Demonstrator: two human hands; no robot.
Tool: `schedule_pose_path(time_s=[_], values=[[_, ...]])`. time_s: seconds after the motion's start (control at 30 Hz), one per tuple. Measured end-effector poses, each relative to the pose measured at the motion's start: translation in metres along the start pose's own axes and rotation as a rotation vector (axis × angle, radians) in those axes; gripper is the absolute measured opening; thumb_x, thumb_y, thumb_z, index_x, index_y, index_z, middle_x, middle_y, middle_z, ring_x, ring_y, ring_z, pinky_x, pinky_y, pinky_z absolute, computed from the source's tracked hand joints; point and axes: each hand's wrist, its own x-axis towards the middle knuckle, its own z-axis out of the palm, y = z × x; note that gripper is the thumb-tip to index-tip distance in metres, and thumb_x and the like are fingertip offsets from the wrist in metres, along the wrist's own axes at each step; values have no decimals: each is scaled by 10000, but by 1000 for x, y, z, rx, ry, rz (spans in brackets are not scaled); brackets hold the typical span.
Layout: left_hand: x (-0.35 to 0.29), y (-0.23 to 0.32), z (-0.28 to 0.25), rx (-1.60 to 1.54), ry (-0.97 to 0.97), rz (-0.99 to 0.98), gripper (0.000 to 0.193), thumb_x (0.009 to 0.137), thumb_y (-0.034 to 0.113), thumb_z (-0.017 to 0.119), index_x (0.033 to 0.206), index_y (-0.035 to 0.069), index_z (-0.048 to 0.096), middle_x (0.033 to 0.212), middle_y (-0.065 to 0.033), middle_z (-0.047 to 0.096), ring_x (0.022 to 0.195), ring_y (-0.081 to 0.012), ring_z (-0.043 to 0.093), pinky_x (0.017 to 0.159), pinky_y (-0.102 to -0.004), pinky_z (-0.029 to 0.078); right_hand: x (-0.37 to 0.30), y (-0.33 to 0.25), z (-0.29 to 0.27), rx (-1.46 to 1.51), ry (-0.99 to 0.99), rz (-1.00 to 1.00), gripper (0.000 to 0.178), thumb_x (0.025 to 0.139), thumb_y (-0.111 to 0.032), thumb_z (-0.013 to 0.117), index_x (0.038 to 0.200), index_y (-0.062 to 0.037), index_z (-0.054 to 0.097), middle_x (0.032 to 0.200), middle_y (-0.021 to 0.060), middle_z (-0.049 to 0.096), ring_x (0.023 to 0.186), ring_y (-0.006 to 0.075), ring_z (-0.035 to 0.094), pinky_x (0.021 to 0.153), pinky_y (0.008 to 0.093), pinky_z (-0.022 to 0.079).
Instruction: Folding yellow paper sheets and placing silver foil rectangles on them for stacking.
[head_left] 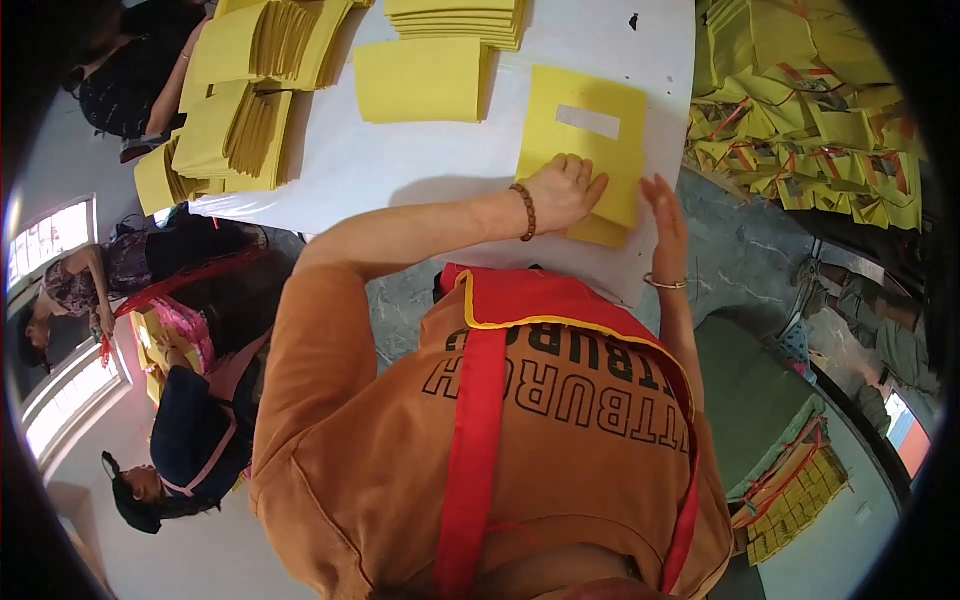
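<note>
A yellow folded sheet point(560, 95) with a pale rectangular window or patch point(588, 122) lies near the table's right front corner. My left hand point(568, 192) is on its lower part, fingers curled and pressed against it, the fingertips partly hidden. Below that hand a yellow flap point(598, 231) sticks out toward me at the table's front edge. Beside the sheet's right edge I hold my right hand point(668, 215) upright, fingers stretched and nothing visible in them.
Yellow stacks point(420, 80) stand on the white table point(345, 170), at the far middle and left. Bundled yellow pieces with red cords point(800, 110) are heaped at right. People work at left, one in dark blue point(195, 430). A green cover point(745, 400) lies at my right.
</note>
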Motion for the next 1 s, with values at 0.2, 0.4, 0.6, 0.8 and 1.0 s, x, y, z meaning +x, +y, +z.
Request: schedule_pose_path(time_s=[0.2,0.4,0.6,0.8,1.0], values=[[-65,-79,-62,-610,394,-217,511,703,69,607,1206,56,516,1165,-108,576,1028,-250,574,859,-356,475,-4,1,-1,57,236,17,414,957,-265,387,1228,33,481,1166,153,564,1133,207,493,982,322,331],[-124,-158,-10,-50,349,-445,586,667,23,599,1234,135,502,1181,-67,553,1061,-248,523,856,-358,432,-2,16,11,-10,201,-17,343,947,-210,421,1137,43,554,1097,129,603,1044,179,545,921,285,386],[-123,-157,54,-175,85,-411,616,753,332,588,1326,220,391,1311,-84,423,1177,-276,395,957,-443,319,6,29,17,-46,217,-31,295,938,-183,449,1090,32,583,1050,101,618,988,148,554,882,264,410],[-121,-148,68,-132,153,-396,557,818,464,539,1318,261,401,1335,-101,375,1172,-306,371,945,-491,297,13,36,16,20,253,3,274,930,-169,476,1104,16,578,1001,66,618,923,130,559,842,245,423],[-122,-152,68,-91,133,-347,550,794,454,574,1303,321,413,1324,-91,381,1178,-290,363,943,-485,289,15,39,17,-2,265,11,246,902,-133,527,1098,8,581,989,49,613,899,110,552,805,230,430]])
